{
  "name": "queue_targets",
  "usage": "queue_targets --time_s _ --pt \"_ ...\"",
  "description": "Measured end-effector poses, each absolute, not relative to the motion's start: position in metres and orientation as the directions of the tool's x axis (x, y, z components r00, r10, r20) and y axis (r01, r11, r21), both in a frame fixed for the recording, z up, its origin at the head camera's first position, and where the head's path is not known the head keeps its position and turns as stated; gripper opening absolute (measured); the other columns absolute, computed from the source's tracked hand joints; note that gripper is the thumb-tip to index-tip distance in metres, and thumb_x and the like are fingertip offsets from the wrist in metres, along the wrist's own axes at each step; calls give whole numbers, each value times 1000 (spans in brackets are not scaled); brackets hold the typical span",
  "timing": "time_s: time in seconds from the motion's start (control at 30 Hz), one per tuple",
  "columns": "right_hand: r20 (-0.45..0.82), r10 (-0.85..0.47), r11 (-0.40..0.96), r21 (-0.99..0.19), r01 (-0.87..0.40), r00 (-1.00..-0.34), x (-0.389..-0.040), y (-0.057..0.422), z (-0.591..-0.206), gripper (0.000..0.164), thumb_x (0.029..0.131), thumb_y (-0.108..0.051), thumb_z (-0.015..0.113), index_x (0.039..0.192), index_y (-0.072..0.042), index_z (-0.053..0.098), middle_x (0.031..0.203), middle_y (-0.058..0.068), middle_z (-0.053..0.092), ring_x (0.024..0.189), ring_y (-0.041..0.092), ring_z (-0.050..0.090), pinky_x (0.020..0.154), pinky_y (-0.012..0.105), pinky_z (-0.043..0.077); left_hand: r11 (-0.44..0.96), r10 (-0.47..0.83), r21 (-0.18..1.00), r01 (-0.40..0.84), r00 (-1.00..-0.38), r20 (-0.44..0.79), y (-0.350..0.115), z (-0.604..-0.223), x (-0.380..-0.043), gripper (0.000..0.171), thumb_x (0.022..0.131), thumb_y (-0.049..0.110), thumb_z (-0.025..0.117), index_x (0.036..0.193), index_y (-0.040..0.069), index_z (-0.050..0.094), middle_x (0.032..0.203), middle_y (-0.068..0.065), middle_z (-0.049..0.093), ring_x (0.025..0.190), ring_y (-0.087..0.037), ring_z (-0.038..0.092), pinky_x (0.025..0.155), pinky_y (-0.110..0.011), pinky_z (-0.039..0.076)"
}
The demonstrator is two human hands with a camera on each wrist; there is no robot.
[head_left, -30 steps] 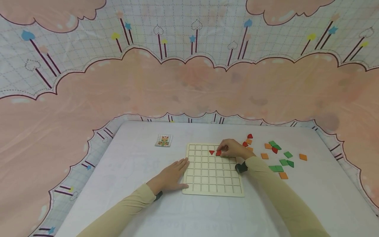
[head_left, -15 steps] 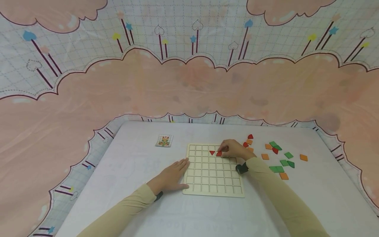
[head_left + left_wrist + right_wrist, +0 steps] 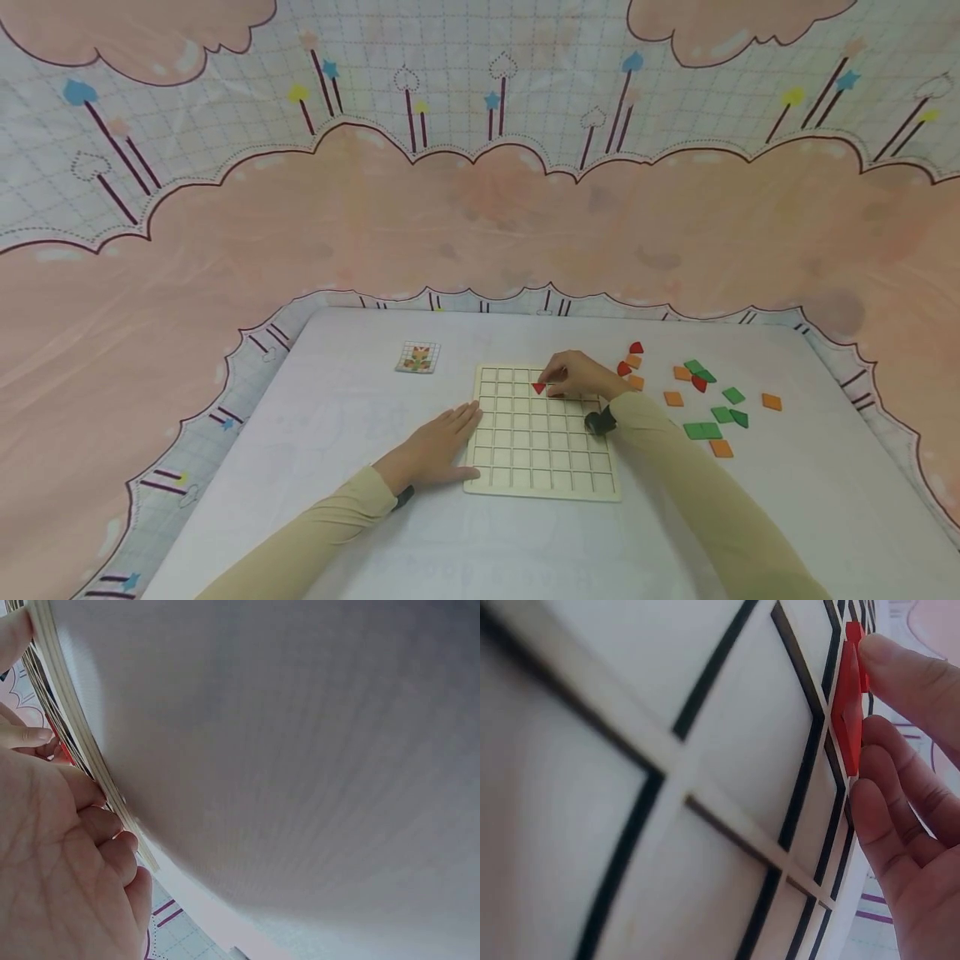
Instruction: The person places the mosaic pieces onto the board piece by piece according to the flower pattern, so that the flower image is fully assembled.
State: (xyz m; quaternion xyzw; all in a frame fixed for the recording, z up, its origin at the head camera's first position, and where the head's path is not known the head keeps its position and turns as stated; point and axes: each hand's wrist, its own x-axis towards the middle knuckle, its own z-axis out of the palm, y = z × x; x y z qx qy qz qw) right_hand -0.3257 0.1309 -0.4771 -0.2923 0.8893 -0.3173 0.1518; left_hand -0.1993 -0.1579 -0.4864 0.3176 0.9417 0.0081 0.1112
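Observation:
My left hand (image 3: 438,444) rests along the left side of a pale wooden grid board (image 3: 540,450), fingers straight and thumb spread. The left wrist view shows its fingertips against the board's edge (image 3: 90,757). Over the board's upper part, my right hand (image 3: 579,375) has its fingers bent and its fingertips at a red triangle (image 3: 538,388). In the right wrist view the thumb (image 3: 877,651) touches the farther red piece (image 3: 854,634). A second red piece (image 3: 846,712) lies nearer, beside the other fingertips; the hand hides it in the head view.
Loose orange (image 3: 722,449), green (image 3: 702,431) and red pieces (image 3: 637,347) lie scattered right of the board. A small card (image 3: 417,357) with a flower pattern on a grid lies at the back left. Everything is on a white table (image 3: 315,442) before a patterned cloth backdrop.
My right hand has shifted slightly left, from the second red piece to the red triangle, covering the second piece in the head view. My left hand stays at the board's edge.

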Motion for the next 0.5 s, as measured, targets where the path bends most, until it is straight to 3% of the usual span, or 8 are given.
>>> queue_targets --time_s 0.5 --pt "-22 -626 606 -643 -469 -779 -324 135 -472 16 80 -12 74 95 -7 74 92 5 68 84 13 60 79 29 52 797 598 62 601 -772 -214 -157 -486 -198 91 88 63 46 150 3 17 159 -13 13 147 -25 15 119 -39 21"
